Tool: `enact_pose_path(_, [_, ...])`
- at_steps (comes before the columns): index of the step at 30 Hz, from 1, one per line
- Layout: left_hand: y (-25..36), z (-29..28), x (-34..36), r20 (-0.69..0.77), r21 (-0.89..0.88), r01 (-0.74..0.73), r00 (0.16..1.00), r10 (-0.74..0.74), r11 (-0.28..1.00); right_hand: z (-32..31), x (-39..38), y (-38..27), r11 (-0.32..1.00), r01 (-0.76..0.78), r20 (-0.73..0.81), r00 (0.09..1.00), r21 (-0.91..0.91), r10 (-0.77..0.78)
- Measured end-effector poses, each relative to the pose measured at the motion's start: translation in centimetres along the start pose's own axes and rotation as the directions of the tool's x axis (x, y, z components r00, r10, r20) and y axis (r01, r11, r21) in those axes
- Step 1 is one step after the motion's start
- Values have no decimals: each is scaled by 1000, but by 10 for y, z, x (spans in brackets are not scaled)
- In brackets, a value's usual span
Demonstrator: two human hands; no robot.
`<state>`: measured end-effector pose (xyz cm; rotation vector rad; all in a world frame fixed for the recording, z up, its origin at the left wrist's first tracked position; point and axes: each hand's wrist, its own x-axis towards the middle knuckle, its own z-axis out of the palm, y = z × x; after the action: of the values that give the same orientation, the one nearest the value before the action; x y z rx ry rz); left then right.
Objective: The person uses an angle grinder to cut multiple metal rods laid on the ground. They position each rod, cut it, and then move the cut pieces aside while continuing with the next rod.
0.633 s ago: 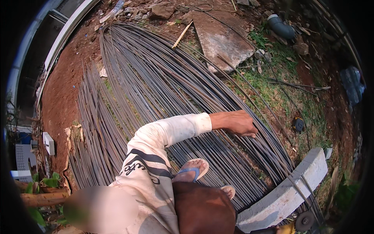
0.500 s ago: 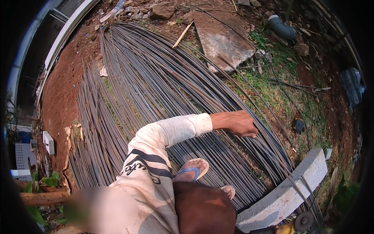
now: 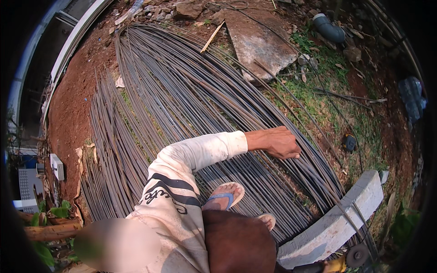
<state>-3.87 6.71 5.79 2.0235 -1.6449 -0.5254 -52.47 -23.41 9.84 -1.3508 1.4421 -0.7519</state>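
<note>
My left hand (image 3: 281,143), at the end of a white sleeve, has its fingers curled down onto the long steel rods (image 3: 191,82) at their right side. The rods lie in a wide, bundled spread on the ground beneath it. At the lower edge, my right hand (image 3: 323,266) shows only in part, on a yellow angle grinder (image 3: 336,265) with a dark disc (image 3: 356,255). The grinder is beside a long pale concrete beam (image 3: 337,214), which several rods cross. My sandalled feet (image 3: 221,198) are among the rods.
A broken concrete slab (image 3: 255,43), rubble (image 3: 186,9) and a grey pipe elbow (image 3: 328,28) lie farther off. Bundled plastic bottles (image 3: 411,98) are at the right, a small black-and-yellow tape measure (image 3: 349,142) on the grass. Bamboo poles (image 3: 50,231) and a white wall edge (image 3: 63,59) are left.
My left hand has shifted very slightly upward on the rods, with its fingers still curled. The scene sits a few pixels higher in the view; otherwise little differs.
</note>
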Motion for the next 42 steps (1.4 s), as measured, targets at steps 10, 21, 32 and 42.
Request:
enact_pose_path(10, [-2,-1,0,71,-17,29,997,-28,999,-7,-1,1,1000,-11,9,1000,-9,11])
enact_pose_path(21, [1,5,-1,51,-31,86,995,-84,996,-39,-34,-39,998,-45,65,997,48,42])
enact_pose_path(32, [13,22,5,39,124,186,981,-192,975,-13,-24,-56,984,34,269,963,-174,14])
enact_pose_path(42, [6,26,5,-27,127,154,988,-152,980,42,11,-47,909,242,480,875,-338,-55])
